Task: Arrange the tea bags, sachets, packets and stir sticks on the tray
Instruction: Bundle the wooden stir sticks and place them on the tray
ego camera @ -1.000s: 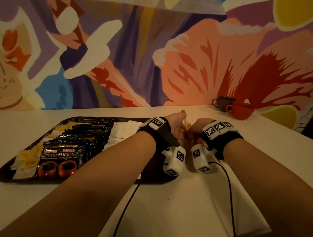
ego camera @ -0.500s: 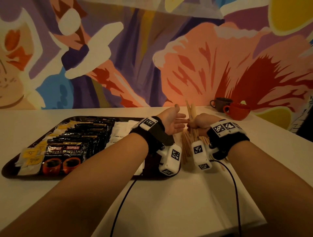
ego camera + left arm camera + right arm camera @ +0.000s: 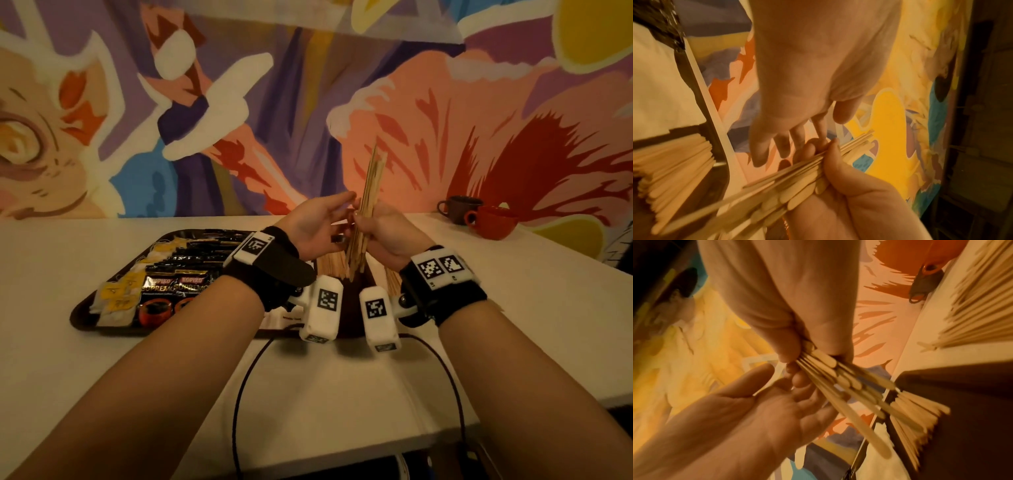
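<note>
Sticks [image 3: 368,202] stand bunched in the right hand [image 3: 383,233], grip curled round them; left hand [image 3: 315,222] open alongside, above the tray [image 3: 89,317].

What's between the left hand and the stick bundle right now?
Nothing: left hand is open beside the stick bundle gripped by the right hand; the left wrist view shows it.

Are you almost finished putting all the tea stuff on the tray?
Nearly. The coffee packets, yellow-tagged tea bags and a fan of stir sticks already lie on the tray. The right hand grips a bunch of stir sticks, with the open left hand beside it. Those sticks and the loose pile on the table are left.
</note>
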Action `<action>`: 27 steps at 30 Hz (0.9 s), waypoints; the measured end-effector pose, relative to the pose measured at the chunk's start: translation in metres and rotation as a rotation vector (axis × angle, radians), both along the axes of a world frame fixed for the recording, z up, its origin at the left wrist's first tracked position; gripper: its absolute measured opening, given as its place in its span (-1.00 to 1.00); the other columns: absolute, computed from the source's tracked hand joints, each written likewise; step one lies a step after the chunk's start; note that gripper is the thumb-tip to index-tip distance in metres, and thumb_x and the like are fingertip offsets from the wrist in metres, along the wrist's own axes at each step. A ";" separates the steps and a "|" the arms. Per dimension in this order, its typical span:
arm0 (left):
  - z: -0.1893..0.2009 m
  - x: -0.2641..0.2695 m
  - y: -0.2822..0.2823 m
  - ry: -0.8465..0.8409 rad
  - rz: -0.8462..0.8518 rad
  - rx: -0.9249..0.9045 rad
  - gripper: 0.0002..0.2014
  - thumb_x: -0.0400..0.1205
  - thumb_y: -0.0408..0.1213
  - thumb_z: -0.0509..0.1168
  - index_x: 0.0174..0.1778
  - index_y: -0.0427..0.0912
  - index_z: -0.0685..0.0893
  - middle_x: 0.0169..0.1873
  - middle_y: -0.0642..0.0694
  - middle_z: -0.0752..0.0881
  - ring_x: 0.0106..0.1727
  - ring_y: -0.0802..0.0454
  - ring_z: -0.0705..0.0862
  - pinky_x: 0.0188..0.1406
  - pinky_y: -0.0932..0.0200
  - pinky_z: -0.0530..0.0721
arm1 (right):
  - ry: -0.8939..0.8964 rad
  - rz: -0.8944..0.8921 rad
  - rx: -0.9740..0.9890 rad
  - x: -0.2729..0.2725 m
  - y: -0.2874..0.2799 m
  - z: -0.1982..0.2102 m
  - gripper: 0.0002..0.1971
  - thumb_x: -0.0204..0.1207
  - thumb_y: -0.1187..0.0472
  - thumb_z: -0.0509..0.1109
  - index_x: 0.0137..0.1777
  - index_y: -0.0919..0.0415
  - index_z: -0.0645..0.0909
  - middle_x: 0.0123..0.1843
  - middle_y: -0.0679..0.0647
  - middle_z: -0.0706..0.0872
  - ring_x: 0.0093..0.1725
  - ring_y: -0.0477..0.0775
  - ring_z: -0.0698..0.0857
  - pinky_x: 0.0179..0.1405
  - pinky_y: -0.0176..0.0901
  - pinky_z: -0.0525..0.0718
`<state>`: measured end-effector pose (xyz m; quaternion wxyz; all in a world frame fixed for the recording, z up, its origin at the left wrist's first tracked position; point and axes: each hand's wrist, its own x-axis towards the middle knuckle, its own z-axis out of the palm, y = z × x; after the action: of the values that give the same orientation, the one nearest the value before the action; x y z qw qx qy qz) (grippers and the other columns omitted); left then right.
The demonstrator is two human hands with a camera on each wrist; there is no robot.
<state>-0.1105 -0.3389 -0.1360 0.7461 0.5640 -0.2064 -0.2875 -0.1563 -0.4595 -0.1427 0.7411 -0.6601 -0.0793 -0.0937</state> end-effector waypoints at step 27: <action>-0.010 -0.034 0.026 -0.400 0.037 0.385 -0.71 0.67 -0.55 0.12 0.21 -0.14 0.51 0.27 -0.13 0.61 0.10 -0.05 0.60 0.02 0.00 0.58 | 0.153 0.092 0.000 -0.014 0.020 -0.057 -0.73 0.55 0.62 0.13 -0.09 0.28 0.54 -0.30 0.16 0.61 -0.31 0.07 0.63 -0.15 -0.08 0.63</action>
<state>-0.1446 -0.3129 -0.1457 0.5748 0.7445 -0.2808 -0.1908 -0.1700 -0.4391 -0.2002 0.7483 -0.6612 -0.0529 -0.0087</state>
